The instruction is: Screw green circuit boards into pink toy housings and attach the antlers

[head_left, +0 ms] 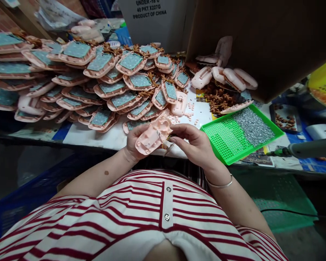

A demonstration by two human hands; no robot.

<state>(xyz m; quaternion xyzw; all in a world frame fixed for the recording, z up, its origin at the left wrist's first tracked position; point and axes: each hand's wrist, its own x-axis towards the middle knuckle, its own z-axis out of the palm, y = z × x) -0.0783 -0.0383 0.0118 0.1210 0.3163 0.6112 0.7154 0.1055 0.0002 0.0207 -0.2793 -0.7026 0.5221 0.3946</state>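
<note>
My left hand (136,141) is closed around the edge of a pink plastic shell half (149,139), its hollow inner side turned up toward me. Thin wires run out of the shell on its right side. With thumb and forefinger together, my right hand (194,143) pinches a small dark part on these wires (168,137); its exact kind is hard to make out. Just beyond the shell lie small pink plastic pieces (176,119) and another pink shell half (180,103) on the white tabletop.
Stacked shells with blue-green boards (100,88) fill the left and back. A green tray (228,145) of screws (252,125) sits to the right, near a screwdriver tool (290,150). Behind it are brown branched parts (220,99), pink shells (233,78) and a large cardboard box (244,29).
</note>
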